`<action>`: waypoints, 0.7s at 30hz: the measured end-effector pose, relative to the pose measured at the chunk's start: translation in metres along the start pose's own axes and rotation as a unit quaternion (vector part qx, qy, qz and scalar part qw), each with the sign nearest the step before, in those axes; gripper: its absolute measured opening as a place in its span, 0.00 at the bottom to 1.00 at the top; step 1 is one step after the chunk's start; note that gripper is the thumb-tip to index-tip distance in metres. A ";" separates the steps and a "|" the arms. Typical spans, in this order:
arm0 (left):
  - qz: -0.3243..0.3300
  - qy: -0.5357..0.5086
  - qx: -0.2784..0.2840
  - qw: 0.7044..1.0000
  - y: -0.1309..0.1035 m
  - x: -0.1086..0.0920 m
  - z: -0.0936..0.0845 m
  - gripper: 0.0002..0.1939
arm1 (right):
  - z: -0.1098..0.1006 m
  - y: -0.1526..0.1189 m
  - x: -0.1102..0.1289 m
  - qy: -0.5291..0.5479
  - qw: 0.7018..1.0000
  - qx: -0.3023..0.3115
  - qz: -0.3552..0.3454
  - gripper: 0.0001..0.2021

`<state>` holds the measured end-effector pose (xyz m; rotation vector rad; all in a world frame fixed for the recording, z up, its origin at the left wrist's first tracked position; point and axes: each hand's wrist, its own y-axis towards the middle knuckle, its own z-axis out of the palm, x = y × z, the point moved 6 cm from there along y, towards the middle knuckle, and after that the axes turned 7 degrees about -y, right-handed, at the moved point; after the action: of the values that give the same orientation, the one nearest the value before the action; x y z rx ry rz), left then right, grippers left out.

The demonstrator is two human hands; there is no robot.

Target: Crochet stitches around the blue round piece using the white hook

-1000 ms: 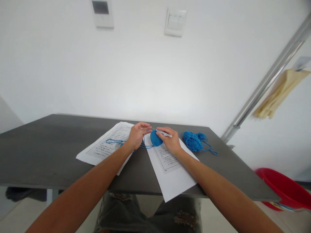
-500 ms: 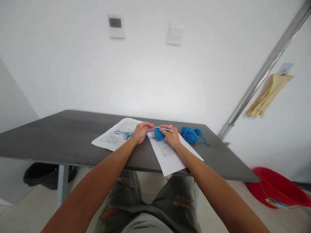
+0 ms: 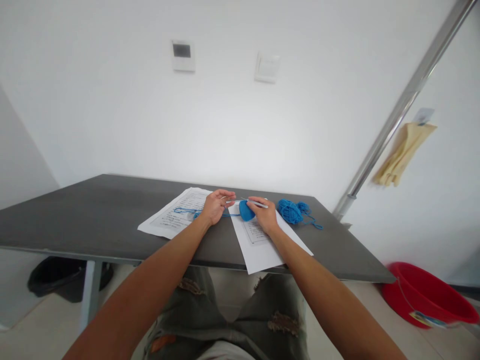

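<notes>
My right hand (image 3: 264, 214) pinches a thin pale crochet hook (image 3: 258, 203) along with the edge of a small round blue crocheted piece (image 3: 246, 211). To its left, my left hand (image 3: 216, 206) has its fingers curved round a strand of blue yarn (image 3: 231, 215) that runs to the piece. A ball of blue yarn (image 3: 290, 211) lies right of my right hand, with loose strands beside it. More loose blue yarn (image 3: 183, 210) lies on the left printed sheet (image 3: 161, 224). Another printed sheet (image 3: 258, 257) is under my right hand.
The dark grey table (image 3: 105, 215) stands against a white wall. On the floor are a red basin (image 3: 423, 295) at the right and a black bin (image 3: 60, 277) at the left. Yellow gloves (image 3: 405, 152) hang near a metal pole (image 3: 401, 107).
My left hand has moved away from the blue piece, so a wider gap with yarn across it shows between my hands. The camera view has shifted slightly.
</notes>
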<state>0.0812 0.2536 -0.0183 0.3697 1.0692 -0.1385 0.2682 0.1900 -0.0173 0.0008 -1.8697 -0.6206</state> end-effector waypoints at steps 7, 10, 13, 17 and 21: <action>0.049 0.077 0.050 0.995 0.019 -0.025 0.018 0.08 | -0.018 0.013 0.018 0.046 0.995 -0.085 -0.024 0.17; 0.074 0.107 0.066 0.989 0.025 -0.036 0.025 0.07 | -0.023 0.028 0.033 0.046 0.995 -0.079 -0.041 0.17; 0.123 0.124 0.031 0.984 0.029 -0.043 0.025 0.13 | -0.023 0.042 0.045 0.040 0.996 -0.059 -0.058 0.14; 0.160 0.129 -0.028 0.978 0.028 -0.039 0.020 0.14 | -0.023 0.044 0.047 0.020 0.994 -0.062 -0.083 0.10; 0.122 0.140 -0.023 0.982 0.022 -0.022 0.019 0.09 | -0.020 0.028 0.037 0.003 0.994 -0.060 -0.096 0.07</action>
<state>0.0922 0.2657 0.0144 0.4848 1.2923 0.1629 0.2796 0.1955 0.0313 0.1038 -1.8372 -0.8645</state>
